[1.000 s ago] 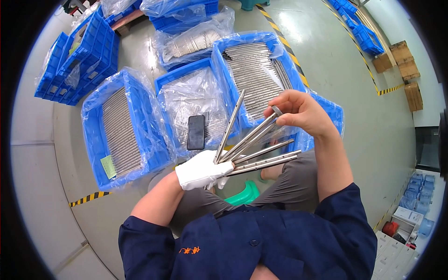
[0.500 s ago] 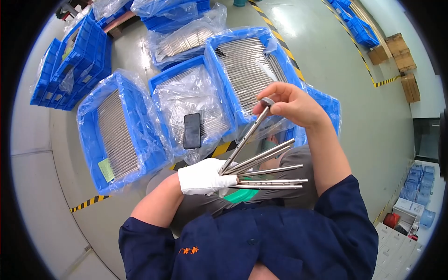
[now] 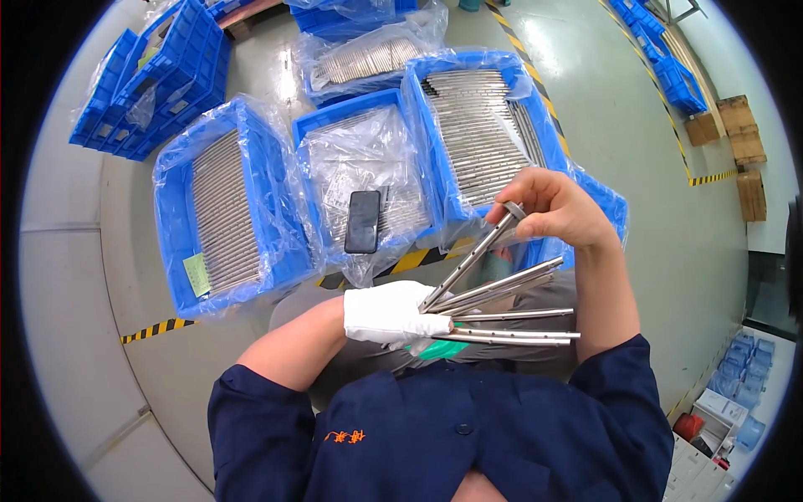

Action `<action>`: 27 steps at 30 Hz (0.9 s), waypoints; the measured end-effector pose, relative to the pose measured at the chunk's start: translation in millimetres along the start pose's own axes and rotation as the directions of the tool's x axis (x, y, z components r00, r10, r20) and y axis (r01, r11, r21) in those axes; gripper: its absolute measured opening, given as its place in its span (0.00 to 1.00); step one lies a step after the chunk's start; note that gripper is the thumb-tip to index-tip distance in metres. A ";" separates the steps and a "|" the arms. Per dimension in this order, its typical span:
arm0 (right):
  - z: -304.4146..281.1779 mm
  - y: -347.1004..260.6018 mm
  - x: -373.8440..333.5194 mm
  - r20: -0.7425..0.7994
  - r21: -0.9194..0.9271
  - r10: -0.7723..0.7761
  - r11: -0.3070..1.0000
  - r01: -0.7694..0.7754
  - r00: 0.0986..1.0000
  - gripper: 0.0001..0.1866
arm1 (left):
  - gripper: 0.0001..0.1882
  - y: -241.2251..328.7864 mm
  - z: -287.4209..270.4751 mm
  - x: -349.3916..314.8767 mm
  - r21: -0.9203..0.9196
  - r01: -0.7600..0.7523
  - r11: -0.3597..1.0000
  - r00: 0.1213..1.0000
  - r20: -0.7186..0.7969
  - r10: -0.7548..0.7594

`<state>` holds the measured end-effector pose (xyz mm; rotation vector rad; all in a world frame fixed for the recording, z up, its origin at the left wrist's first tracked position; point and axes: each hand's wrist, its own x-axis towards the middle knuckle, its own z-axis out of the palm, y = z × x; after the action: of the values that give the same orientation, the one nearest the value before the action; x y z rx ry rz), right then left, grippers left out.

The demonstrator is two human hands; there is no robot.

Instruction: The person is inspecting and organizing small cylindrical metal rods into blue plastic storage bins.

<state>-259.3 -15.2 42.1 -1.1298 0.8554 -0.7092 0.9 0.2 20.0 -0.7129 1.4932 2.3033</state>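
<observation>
My left hand (image 3: pixel 389 314), in a white glove, is closed around several thin metal rods (image 3: pixel 523 315). They fan out to the right above my lap, with small holes along them. One rod (image 3: pixel 473 258) stands apart from the bunch and slants up toward my right hand (image 3: pixel 559 209), which is bare. Between its thumb and fingers, this hand pinches a small round grey metal ring or disc (image 3: pixel 515 211) at that rod's upper end. Whether the rod passes through it is hard to see.
Blue crates lined with clear plastic stand ahead: a left crate (image 3: pixel 288 243) and a right crate (image 3: pixel 416 109) hold rows of rods. A black phone (image 3: pixel 363 222) lies on the middle crate's plastic. Stacked blue crates (image 3: pixel 180 71) are at the far left, wooden blocks (image 3: pixel 743 130) far right.
The view has shifted, so the crates appear further right. My right hand still pinches the round piece at the rod's end, and the piece is now seen more edge-on.
</observation>
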 end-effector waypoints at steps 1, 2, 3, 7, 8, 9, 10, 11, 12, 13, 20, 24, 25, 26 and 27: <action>-3.7 1.7 0.9 0.007 -0.044 -0.080 0.996 0.081 0.997 0.17 | 0.20 2.0 -0.9 0.9 0.004 0.002 1.000 1.000 0.002 -0.002; -16.7 2.3 0.5 -0.018 -0.028 -0.160 0.987 0.159 0.987 0.15 | 0.20 4.7 -1.8 1.8 -0.016 -0.010 1.000 1.000 -0.004 0.010; -34.0 0.8 -2.5 -0.048 -0.014 -0.246 0.969 0.246 0.968 0.14 | 0.20 9.2 -2.5 -0.8 -0.028 -0.019 0.999 1.000 -0.012 0.019; -48.1 -7.8 -3.3 -0.507 0.290 -0.158 0.894 0.341 0.847 0.11 | 0.20 -1.5 -2.2 -2.0 -0.221 -0.236 0.946 0.969 -0.131 0.211; -43.5 -6.9 4.5 -0.497 0.307 -0.150 0.891 0.335 0.855 0.10 | 0.18 -5.0 -3.7 -1.7 -0.353 -0.286 0.891 0.957 -0.147 0.249; -45.1 -3.4 6.9 -0.496 0.314 -0.146 0.889 0.333 0.856 0.10 | 0.16 1.7 -1.6 -0.4 -0.475 -0.330 0.816 0.944 -0.158 0.290; -59.6 6.5 0.7 -0.374 0.313 -0.168 0.903 0.294 0.912 0.08 | 0.13 6.2 -1.8 10.4 -0.535 -0.352 0.768 0.936 -0.203 0.288; -58.1 20.7 2.4 -0.389 0.205 -0.043 0.970 0.132 0.920 0.08 | 0.13 4.9 -2.4 16.6 -0.617 -0.346 0.707 0.937 -0.269 0.224; -45.9 26.9 10.0 -0.421 0.093 0.068 0.995 -0.031 0.905 0.08 | 0.12 3.6 -2.7 19.9 -0.680 -0.354 0.642 0.929 -0.333 0.159; -14.6 31.7 27.6 -0.408 -0.220 0.066 0.961 -0.169 0.911 0.10 | 0.10 -5.4 -8.3 19.0 -0.710 -0.314 0.630 0.935 -0.348 0.073; 77.9 74.0 34.4 0.229 -0.938 -0.710 0.023 0.346 0.666 0.10 | 0.14 -10.3 -2.5 14.6 -0.578 -0.028 0.816 0.978 -0.183 -0.097; 69.5 46.7 20.9 0.195 -0.906 -0.772 0.094 0.413 0.604 0.05 | 0.26 23.6 0.5 3.6 -0.422 0.004 0.907 0.999 -0.030 -0.019; 66.1 41.4 20.5 0.104 -0.877 -0.809 0.200 0.437 0.579 0.02 | 0.32 30.1 1.6 3.8 -0.492 -0.101 0.865 0.987 0.063 0.151; 61.4 39.2 21.6 -0.028 -0.862 -0.864 0.275 0.425 0.503 0.02 | 0.35 37.6 3.8 7.5 -0.496 -0.234 0.836 0.956 0.038 0.290; 56.0 35.9 22.1 -0.171 -0.815 -0.875 0.384 0.435 0.453 0.03 | 0.34 47.2 23.7 24.0 -0.586 -0.591 0.554 0.774 -0.606 0.184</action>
<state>-197.7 2.7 13.5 -2.0873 1.2125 -1.6532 -48.5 1.9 50.5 -1.3654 0.7891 3.3706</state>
